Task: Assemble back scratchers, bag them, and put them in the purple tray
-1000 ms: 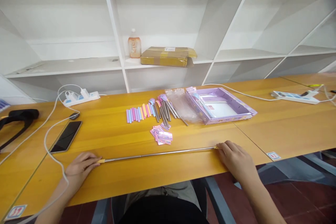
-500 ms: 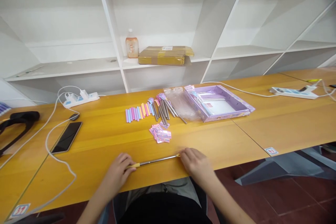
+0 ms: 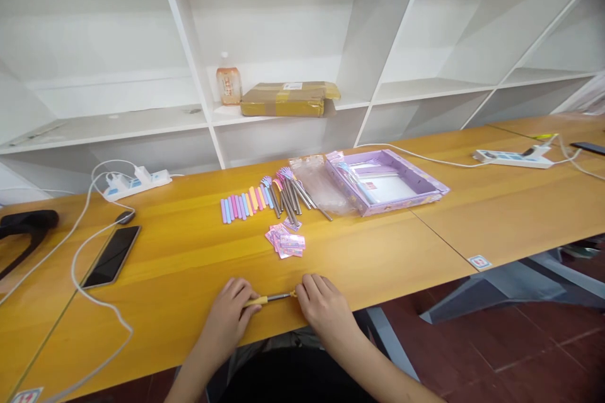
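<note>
A thin metal rod with a yellow handle lies between my hands near the table's front edge. My left hand is closed on its yellow handle. My right hand pinches its other end, where a small yellow tip shows. Further back lie a row of coloured sticks, several metal rods with small hand-shaped ends and a loose pile of pink cards.
A purple box stands beside clear plastic bags. At the left are a phone, white cables and a power strip. A bottle and a taped carton sit on the shelf.
My right hand has moved left towards my left hand, and the metal rod between them is much shorter. The view has shifted slightly.
</note>
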### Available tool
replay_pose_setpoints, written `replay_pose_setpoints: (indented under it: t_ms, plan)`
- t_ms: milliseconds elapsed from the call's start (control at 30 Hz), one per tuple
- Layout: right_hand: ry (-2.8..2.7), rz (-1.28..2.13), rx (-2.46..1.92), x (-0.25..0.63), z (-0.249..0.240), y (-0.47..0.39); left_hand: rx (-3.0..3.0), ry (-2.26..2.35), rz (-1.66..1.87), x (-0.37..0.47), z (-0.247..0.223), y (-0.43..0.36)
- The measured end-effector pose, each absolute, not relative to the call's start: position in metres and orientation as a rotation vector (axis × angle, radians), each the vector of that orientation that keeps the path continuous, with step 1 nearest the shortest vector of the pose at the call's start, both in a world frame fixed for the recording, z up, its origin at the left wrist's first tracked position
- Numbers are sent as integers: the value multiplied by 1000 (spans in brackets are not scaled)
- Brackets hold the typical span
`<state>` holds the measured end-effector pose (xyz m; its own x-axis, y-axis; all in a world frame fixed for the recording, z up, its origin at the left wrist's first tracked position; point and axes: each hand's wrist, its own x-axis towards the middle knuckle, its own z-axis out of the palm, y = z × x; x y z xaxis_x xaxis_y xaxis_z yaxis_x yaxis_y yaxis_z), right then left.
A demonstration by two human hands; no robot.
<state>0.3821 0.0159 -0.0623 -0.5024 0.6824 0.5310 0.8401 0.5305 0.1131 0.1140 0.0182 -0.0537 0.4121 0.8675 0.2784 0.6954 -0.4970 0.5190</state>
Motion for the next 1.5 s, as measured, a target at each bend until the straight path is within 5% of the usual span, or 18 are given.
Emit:
replay_pose_setpoints:
  t_ms: [333, 700, 1100, 1500]
  plan:
    - [-2517, -6, -1176, 411, -30, 20, 2468, 1326, 718, 113, -57, 18]
    - [-2485, -9, -1159, 421, -45, 36, 2769, 1429, 651, 104, -57, 15]
    - [-2355, 56, -1398, 619, -59, 87, 2777, 1805, 665, -69, -36, 16]
    - [-2324, -125, -1445, 632, -67, 78, 2682, 1814, 719, -82, -48, 8]
